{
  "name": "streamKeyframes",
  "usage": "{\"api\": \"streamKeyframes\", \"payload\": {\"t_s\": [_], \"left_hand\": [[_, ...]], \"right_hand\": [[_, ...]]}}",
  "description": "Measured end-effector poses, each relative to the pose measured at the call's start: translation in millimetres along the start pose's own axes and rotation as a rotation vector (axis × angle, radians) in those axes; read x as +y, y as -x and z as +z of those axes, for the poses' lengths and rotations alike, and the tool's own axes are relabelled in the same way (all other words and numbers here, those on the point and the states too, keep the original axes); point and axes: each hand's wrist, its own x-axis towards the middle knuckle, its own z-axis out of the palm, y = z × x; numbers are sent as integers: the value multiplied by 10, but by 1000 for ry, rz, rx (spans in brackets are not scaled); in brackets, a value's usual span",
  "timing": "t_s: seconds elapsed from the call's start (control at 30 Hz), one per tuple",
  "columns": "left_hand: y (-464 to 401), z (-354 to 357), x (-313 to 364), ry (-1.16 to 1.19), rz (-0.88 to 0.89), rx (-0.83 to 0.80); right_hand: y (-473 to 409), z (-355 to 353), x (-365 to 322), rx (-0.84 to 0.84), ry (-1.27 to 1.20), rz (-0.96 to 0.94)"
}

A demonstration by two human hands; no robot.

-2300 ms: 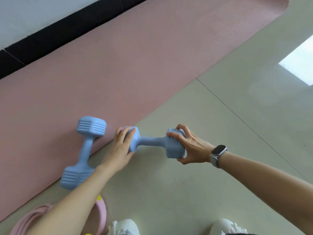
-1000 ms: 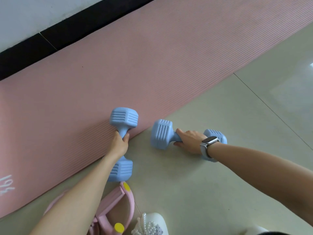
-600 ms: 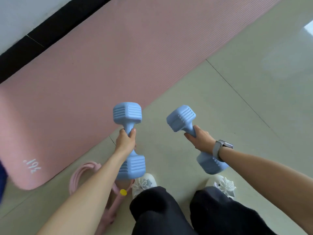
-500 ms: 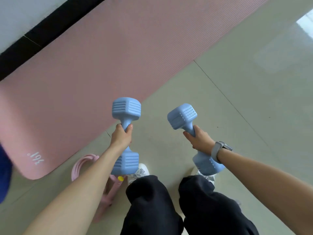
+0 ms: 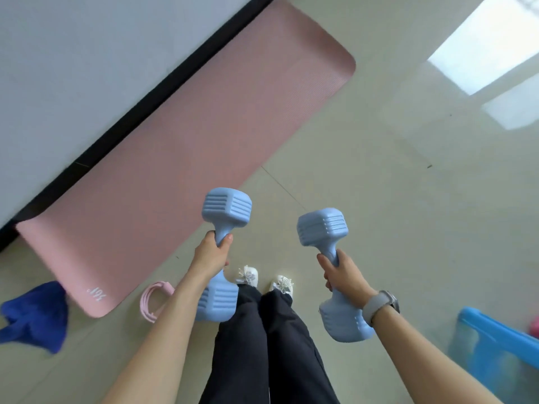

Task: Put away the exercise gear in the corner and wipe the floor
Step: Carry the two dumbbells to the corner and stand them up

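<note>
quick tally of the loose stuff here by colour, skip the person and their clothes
light blue: 2, the left dumbbell and the right dumbbell
pink: 2, the mat and the looped band
dark blue: 1, the cloth
bright blue: 1, the bin
total: 6

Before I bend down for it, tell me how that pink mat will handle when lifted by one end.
The pink mat will probably flop and drape: it lies long, thin and flat. Likely light, since it looks like foam. Its ribbed surface should resist slipping.
</note>
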Motion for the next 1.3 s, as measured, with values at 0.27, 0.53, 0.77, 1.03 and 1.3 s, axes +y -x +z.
{"api": "streamKeyframes", "payload": {"t_s": [0.27, 0.53, 0.77, 1.03, 1.3], "left_hand": [[173, 67, 1829, 23, 177, -99], [-446, 101, 3804, -55, 342, -204], [-988, 361, 5315, -129, 386, -229], [-1878, 1207, 7545, -136, 399, -248], [-2361, 1681, 9704, -61, 394, -214]], "right_hand": [[383, -1109, -801, 162, -206, -35], [-119, -2390, -1948, 325, -358, -78], [-640, -3602, -2577, 393, -488, -91], [-1833, -5640, -3176, 398, -573, -86], [-2639, -7666, -4315, 382, -498, -115]]}}
